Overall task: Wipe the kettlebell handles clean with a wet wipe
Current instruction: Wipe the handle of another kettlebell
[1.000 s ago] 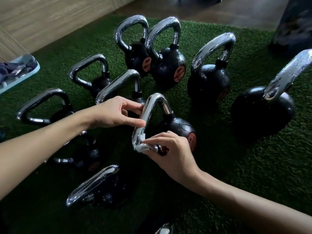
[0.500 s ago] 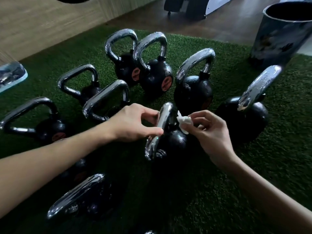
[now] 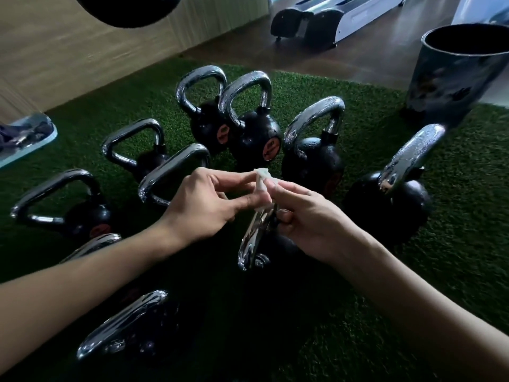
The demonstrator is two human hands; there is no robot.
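Several black kettlebells with chrome handles stand on green turf (image 3: 454,271). The nearest middle kettlebell (image 3: 252,244) shows its chrome handle edge-on below my hands. A small crumpled white wet wipe (image 3: 261,181) is held above that handle. My left hand (image 3: 203,202) pinches the wipe with thumb and fingertips from the left. My right hand (image 3: 311,219) pinches it from the right, its lower fingers curled beside the handle top. Whether the wipe touches the handle I cannot tell.
A dark cylindrical bin (image 3: 457,73) stands at the back right edge of the turf. A light blue tray (image 3: 27,139) lies at the left. A white machine base (image 3: 330,20) sits on the wooden floor behind. Kettlebells crowd the left and back.
The wipe came up from the lower side of the handle to above its top. My left hand let go of the handle and now pinches the wipe with my right. The view tilted up.
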